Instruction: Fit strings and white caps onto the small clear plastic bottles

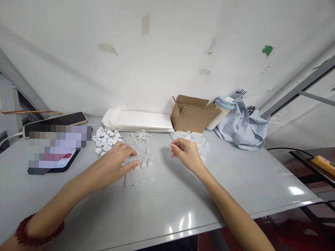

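Observation:
My left hand is over a row of clear plastic pieces that have thin white cords at their tops. Its thumb and index finger are apart, with the thumb tip at the row's upper edge; whether it touches, I cannot tell. Farther right, my right hand has its fingertips pinched together above the table; anything between them is hidden. Behind it lies a loose pile of clear plastic pieces. Small white caps are heaped beyond my left hand, beside a tangle of white cords.
Along the wall stand a stack of flat white boxes, an open cardboard box, a cup with a blue lid and a light blue cloth bag. At left lie a phone and another, partly blurred device on the grey table.

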A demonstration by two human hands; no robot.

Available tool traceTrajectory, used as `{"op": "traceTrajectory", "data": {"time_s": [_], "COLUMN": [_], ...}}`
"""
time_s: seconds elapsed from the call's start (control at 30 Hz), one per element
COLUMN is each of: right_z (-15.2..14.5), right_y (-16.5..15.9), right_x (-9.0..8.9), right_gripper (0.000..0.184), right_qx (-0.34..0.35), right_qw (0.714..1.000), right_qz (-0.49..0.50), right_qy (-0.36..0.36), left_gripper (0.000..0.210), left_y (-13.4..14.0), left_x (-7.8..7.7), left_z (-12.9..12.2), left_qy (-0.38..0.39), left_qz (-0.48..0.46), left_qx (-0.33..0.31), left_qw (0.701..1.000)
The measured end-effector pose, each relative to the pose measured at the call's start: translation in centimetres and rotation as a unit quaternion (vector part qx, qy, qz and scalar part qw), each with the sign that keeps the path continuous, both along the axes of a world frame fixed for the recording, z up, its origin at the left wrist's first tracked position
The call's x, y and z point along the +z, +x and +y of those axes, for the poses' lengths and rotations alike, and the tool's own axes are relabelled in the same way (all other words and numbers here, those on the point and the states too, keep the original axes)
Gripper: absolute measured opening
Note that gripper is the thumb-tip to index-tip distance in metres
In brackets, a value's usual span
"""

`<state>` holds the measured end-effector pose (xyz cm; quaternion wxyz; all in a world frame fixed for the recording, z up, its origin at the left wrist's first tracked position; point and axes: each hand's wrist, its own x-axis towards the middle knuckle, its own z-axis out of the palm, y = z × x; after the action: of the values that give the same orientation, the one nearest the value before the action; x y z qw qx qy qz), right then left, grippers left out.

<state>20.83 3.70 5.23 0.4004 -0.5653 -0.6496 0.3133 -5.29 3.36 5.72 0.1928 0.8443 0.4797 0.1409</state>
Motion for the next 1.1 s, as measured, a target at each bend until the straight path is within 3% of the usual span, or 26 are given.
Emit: {"op": "traceTrajectory", "data": {"time_s": [0.1,0.3,0.43,0.57,0.83,0.93,1.1], "right_z": [0.2,1.5,2.6,2.9,1.6,1.0,0.6], "right_y": [0.4,2.3,3.7,4.4,3.6,2.9,2.3], "right_x": [0.3,0.2,-0.2,-0.2,1.2,1.5,1.2], "right_gripper": [0.013,0.013,0.015,0.013,0.007,0.013,0.019], "right_qx": [-0.004,-0.033,-0.064,-0.071,-0.009,0.008,0.043], "right_qw": [1.0,0.984,0.976,0.968,0.942,0.927,0.913], "right_qz": [-0.018,-0.158,-0.187,-0.228,-0.335,-0.374,-0.406], "right_qy": [0.013,0.077,0.087,0.077,0.025,0.011,-0.009], "left_gripper": [0.037,0.03,0.02,0.021,0.03,0.023,0.022], "left_y": [1.1,4.0,5.7,6.7,4.9,3.8,3.0], "left_x": [0.2,0.1,-0.4,0.1,2.2,1.7,0.6], "left_z": [0.7,2.8,3.9,4.3,2.8,1.6,-0.1], "left_qy": [0.017,0.055,0.063,0.045,-0.012,-0.019,0.012], "left_qz": [-0.002,0.014,0.001,-0.045,-0.197,-0.242,-0.248], "left_qx": [0.015,0.009,0.007,0.014,0.094,0.128,0.126], "left_qw": [1.0,0.998,0.998,0.998,0.976,0.962,0.96]}}
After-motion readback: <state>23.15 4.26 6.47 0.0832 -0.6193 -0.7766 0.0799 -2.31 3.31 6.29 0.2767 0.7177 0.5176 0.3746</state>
